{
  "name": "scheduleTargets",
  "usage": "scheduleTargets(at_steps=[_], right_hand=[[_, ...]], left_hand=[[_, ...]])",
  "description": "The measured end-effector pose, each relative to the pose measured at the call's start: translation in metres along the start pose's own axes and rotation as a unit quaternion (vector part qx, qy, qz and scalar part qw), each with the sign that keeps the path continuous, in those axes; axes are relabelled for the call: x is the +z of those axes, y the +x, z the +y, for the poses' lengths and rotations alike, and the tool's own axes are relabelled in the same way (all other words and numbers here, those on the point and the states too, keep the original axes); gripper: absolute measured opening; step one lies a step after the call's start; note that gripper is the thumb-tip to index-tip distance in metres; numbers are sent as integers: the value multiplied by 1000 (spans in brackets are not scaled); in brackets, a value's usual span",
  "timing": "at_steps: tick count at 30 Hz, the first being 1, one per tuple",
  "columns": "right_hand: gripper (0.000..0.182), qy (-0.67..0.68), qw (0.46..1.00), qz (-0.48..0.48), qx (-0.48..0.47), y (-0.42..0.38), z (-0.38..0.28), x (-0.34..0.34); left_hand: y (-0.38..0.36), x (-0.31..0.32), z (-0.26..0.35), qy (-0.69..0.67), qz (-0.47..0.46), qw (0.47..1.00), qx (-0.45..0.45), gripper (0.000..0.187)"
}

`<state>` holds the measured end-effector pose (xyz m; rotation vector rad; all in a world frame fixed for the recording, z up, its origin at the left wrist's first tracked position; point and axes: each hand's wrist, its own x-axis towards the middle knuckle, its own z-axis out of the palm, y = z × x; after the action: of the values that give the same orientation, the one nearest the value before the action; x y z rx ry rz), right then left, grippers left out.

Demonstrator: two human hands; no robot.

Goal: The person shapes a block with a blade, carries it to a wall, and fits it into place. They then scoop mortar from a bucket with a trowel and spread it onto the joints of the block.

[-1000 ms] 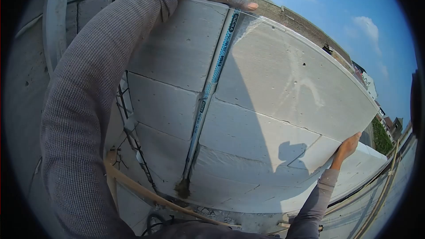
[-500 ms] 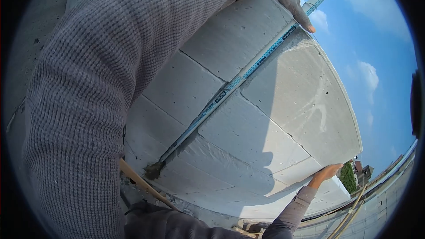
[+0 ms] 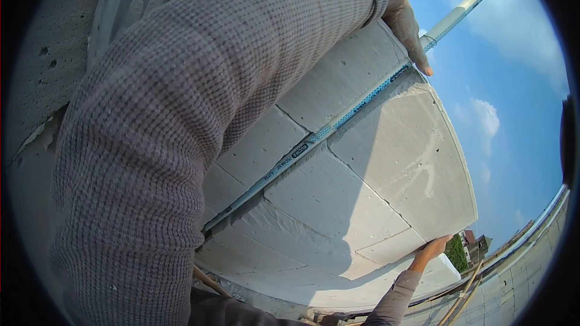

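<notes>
My left hand lies over the top edge of a wall of pale grey aerated concrete blocks. Its fingers stretch down beside a white pipe with blue print, the fingertip close to the corner of the topmost block. The palm is hidden. At that block's far lower corner, my right hand wraps round the edge, fingers partly out of sight. The pipe runs in a groove between the block courses and sticks up past the wall top. My left sleeve covers much of the view.
Sky fills the right. Roofs and a green tree show beyond the wall's end, with bamboo-like poles below. A wooden handle or stick is at the bottom. Rough grey concrete stands at the left.
My view has shifted, so my left sleeve covers more of the lower wall and the pipe's base is now hidden. Both hands stay at about the same spots on the wall.
</notes>
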<state>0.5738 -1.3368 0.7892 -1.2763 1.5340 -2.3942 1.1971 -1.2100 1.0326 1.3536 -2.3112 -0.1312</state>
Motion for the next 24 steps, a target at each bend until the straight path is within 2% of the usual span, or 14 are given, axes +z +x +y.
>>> scheduleTargets(at_steps=[10,14,15,17,19,21,23,24], right_hand=[[70,32,998,-50,-22,-10,-4,-4],[68,44,996,-80,-16,-6,5,-10],[68,44,997,-69,-10,-7,7,-11],[67,36,996,-73,-45,-8,13,-11],[66,69,995,-62,-43,-10,19,-8],[66,45,993,-58,-90,-9,29,-7],[66,29,995,-28,-89,-6,45,-5],[64,18,994,3,-110,-11,42,0]], left_hand=[[-2,0,-4,-7,-15,1000,19,105],[-12,3,-16,-61,-18,996,64,102],[-9,4,-18,-55,-27,996,71,102],[-2,3,-19,12,60,998,32,104],[-7,5,-18,-14,58,997,38,104],[-10,4,-19,-38,59,997,38,105],[-9,0,-17,-36,32,999,21,103],[-11,3,-16,-42,65,997,27,98]])
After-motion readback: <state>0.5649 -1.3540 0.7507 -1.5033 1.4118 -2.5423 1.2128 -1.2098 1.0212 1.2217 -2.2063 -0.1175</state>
